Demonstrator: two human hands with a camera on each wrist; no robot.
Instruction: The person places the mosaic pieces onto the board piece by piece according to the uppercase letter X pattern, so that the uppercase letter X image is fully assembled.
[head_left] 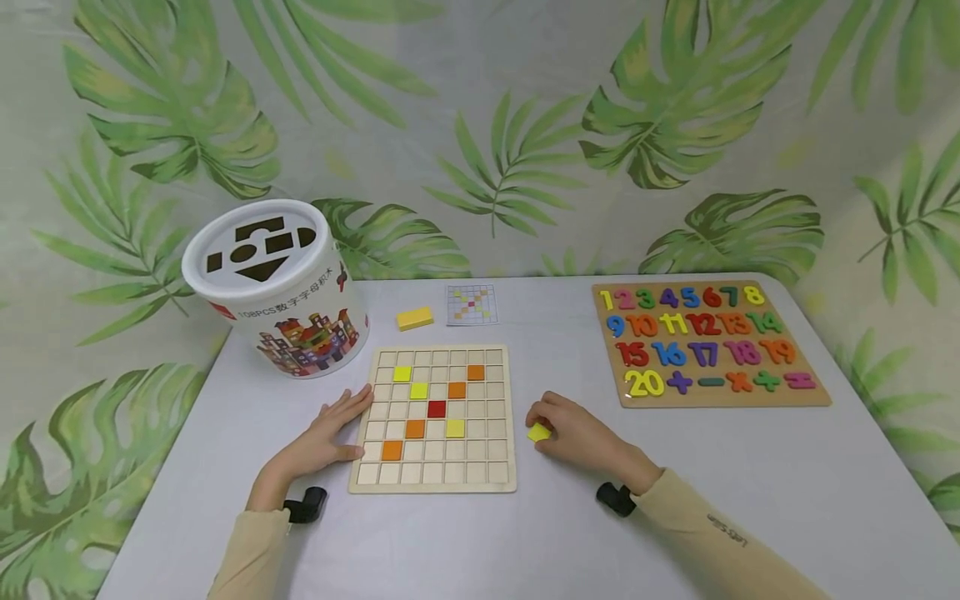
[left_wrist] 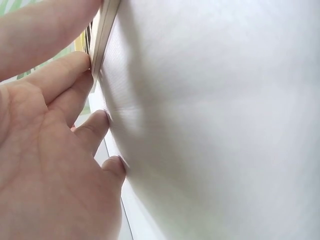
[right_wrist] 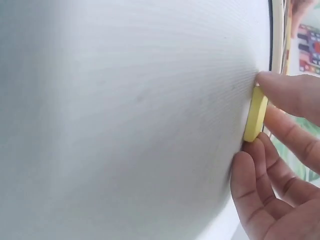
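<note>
A wooden grid board (head_left: 432, 488) lies in front of me, with a red tile (head_left: 437, 409) near its middle. Orange tiles (head_left: 457, 390) run diagonally from lower left to upper right, and yellow tiles (head_left: 419, 390) run the other way. My left hand (head_left: 318, 437) rests at the board's left edge, its fingers loosely spread and the fingertips (left_wrist: 82, 60) against the side. Right of the board, my right hand (head_left: 573, 431) pinches a yellow square tile (right_wrist: 255, 115) between thumb and fingers, low over the white table.
Behind the board lie a yellow block stack (head_left: 415, 318) and a small pattern card (head_left: 472, 305). A white bucket (head_left: 281, 292) with shape holes in its lid stands at back left. At right lies a number puzzle board (head_left: 720, 395) with colourful digits.
</note>
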